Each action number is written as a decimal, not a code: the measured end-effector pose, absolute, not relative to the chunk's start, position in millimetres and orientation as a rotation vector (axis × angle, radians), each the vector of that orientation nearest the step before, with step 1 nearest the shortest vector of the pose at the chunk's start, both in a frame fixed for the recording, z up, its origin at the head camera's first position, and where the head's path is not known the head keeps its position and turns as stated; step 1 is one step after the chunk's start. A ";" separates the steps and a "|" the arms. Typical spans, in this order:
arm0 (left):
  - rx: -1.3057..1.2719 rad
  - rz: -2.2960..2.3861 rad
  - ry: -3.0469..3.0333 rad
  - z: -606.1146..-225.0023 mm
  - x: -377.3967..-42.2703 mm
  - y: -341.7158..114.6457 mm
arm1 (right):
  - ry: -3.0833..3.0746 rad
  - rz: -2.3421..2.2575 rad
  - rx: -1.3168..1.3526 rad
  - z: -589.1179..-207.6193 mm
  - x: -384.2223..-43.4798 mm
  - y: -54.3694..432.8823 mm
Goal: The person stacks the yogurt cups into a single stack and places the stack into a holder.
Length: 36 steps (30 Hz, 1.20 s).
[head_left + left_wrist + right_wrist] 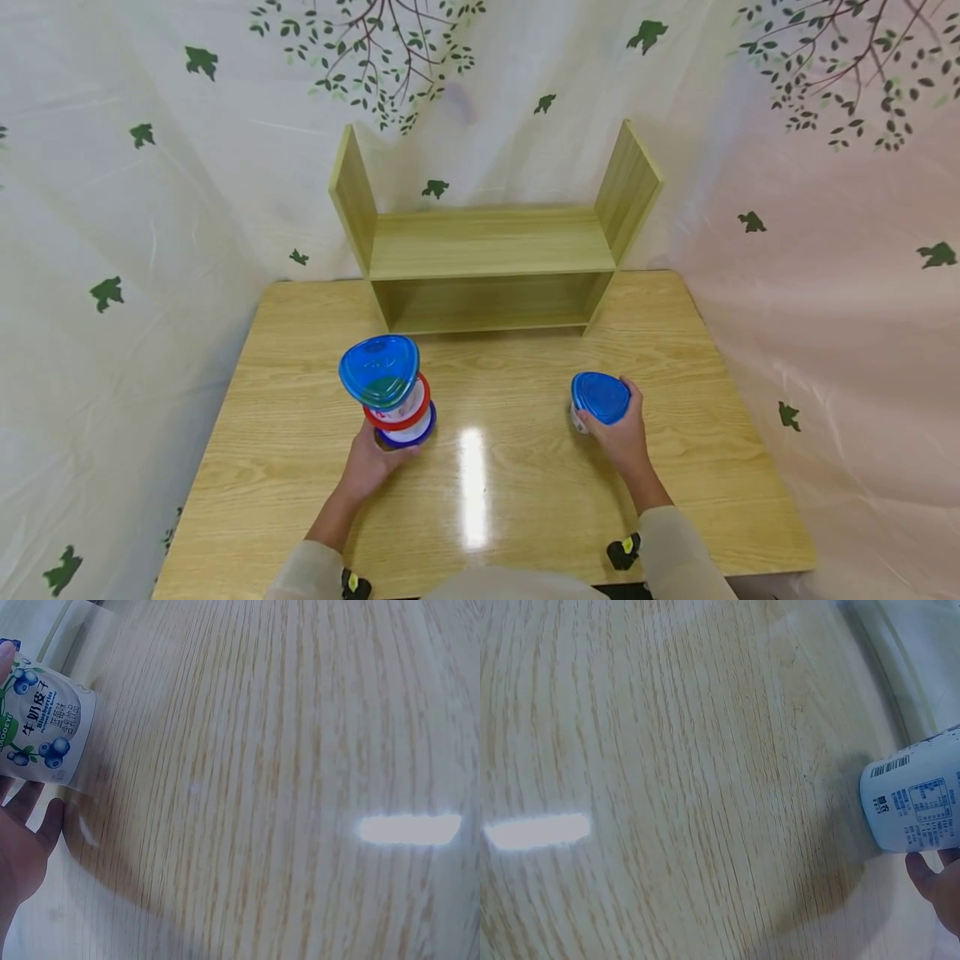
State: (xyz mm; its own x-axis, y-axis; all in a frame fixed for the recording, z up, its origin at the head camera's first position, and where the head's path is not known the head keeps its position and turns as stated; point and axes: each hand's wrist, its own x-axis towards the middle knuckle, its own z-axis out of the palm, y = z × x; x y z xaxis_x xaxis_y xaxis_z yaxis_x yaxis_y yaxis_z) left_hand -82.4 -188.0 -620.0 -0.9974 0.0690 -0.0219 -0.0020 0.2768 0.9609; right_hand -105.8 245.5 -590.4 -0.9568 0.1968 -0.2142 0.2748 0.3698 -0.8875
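Note:
My left hand (369,462) grips the lowest of several plastic cups stacked at the table's left. The top cup has a clear blue lid (380,369). Below it shows a cup with a red rim (424,410), then the gripped cup with a dark blue rim (405,436). In the left wrist view, a white yogurt cup (49,724) printed with blueberries sits by the fingers. My right hand (626,433) holds another yogurt cup by its side, its blue lid (602,397) facing up. The right wrist view shows this cup's barcode side (915,799).
A two-tier wooden shelf (491,242) stands at the back of the wood-grain table (510,492), with upright side panels. Behind and beside it hangs a pale curtain (510,158) with leaf prints. Light glares off the table between the hands.

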 end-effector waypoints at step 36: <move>0.128 1.822 2.435 -615.5 -82.3 -191.6 | 2.604 -1.801 0.387 -533.0 -141.3 189.9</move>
State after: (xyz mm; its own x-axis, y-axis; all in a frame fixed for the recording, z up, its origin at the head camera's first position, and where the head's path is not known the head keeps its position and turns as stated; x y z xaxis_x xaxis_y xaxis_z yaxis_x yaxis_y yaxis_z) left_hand -82.3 -191.6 -615.5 -0.9917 0.1256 -0.0276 0.0090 0.2815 0.9595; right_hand -141.3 189.9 -533.0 -0.9695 0.2249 -0.0976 0.1706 0.3333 -0.9273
